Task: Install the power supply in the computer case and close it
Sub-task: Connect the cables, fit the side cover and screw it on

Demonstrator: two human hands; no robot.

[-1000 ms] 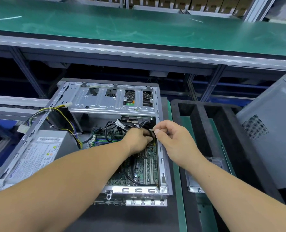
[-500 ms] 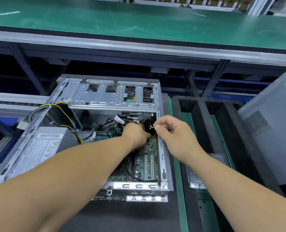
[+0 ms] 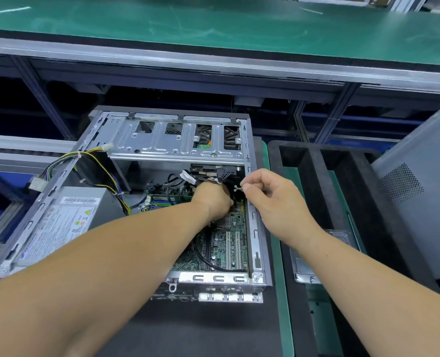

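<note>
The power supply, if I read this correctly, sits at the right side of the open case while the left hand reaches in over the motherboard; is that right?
Not quite: the head view shows the power supply at the left side of the open case, not the right. The left hand does reach in over the motherboard.

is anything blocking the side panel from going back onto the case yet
Yes. Both the left hand and the right hand reach over the open computer case; the side panel leans apart at the right.
</note>
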